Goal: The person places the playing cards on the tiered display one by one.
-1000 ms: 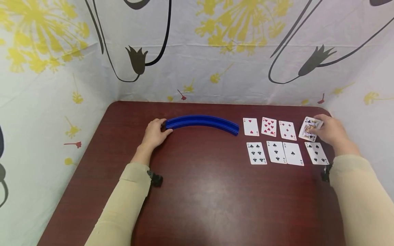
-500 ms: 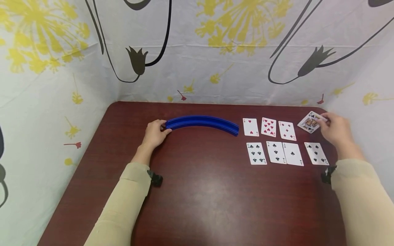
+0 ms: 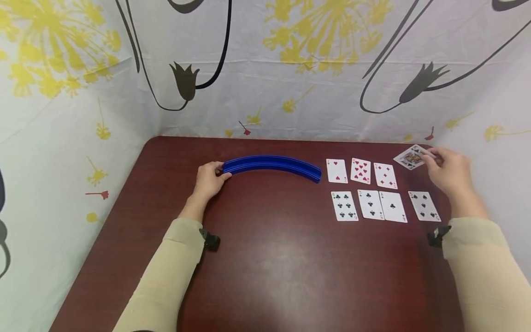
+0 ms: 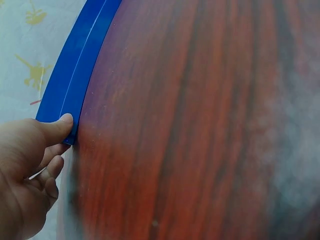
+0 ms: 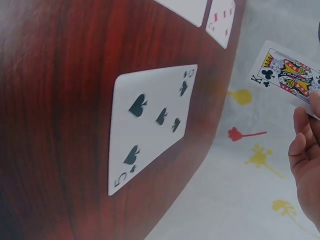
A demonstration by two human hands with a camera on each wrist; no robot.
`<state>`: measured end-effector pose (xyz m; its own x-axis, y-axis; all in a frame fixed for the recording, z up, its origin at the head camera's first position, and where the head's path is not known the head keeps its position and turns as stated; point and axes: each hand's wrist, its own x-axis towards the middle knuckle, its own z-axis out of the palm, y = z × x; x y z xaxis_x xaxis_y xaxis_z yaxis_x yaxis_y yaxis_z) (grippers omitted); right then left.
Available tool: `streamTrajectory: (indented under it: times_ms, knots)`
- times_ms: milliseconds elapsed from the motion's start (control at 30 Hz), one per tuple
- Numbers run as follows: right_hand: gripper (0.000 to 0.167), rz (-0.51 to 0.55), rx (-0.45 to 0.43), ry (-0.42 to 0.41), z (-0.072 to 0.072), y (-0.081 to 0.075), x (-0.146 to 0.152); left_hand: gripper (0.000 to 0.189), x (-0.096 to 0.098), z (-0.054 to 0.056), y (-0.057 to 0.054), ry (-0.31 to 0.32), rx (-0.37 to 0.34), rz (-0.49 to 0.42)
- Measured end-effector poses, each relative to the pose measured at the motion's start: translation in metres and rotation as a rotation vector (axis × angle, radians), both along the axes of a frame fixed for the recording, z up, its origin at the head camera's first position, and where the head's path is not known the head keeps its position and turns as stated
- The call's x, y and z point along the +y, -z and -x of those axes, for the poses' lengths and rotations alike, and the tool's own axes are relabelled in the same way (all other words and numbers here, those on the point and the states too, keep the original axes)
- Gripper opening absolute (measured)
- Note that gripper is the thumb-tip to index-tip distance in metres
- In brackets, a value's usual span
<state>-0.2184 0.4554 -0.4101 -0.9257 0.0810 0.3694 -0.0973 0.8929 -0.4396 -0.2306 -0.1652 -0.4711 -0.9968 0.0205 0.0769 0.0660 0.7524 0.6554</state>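
Observation:
In the head view my left hand [image 3: 209, 180] holds the left end of a blue curved track piece [image 3: 271, 163], a grooved plastic strip that arcs across the back of the table. The left wrist view shows the thumb pressed on top of the track's end. At the table's back right corner, my right hand [image 3: 451, 173] pinches a king of clubs playing card [image 3: 408, 158] by its edge, face up and raised. Closest to that hand lies a five of spades [image 3: 423, 206]; the right wrist view shows it flat, with the king [image 5: 287, 75] off to the right.
Left of the king lie a two of hearts [image 3: 337, 171], a many-pip heart card [image 3: 361, 171] and a five of diamonds [image 3: 385, 175]. Below them are a six of clubs [image 3: 344, 206], a three of clubs [image 3: 371, 204] and an ace of clubs [image 3: 392, 206]. Patterned cloth [image 3: 323, 106] backs the table.
My right hand has lifted the king of clubs off its spot in the back row, turning it and moving it toward the back edge. The left hand and track have stayed put.

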Motion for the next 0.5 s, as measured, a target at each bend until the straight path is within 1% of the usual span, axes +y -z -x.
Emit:
streamTrajectory:
  times_ms: [133, 267, 400, 500]
  knots:
    - [0.031, -0.013, 0.021, 0.013, 0.0, -0.004, -0.006, 0.046, 0.0, 0.001, 0.0, -0.003, -0.001, 0.008]
    - [0.029, -0.015, 0.075, 0.009, 0.0, -0.008, -0.013, 0.047, 0.0, 0.001, 0.0, 0.01, -0.007, 0.008]
    - [0.028, -0.01, 0.121, -0.019, 0.002, -0.014, -0.023, 0.048, 0.001, 0.002, 0.001, 0.018, -0.005, 0.002]
    - [0.027, -0.001, 0.116, -0.041, 0.003, -0.019, -0.031, 0.047, 0.001, 0.002, 0.001, 0.01, -0.004, -0.004]
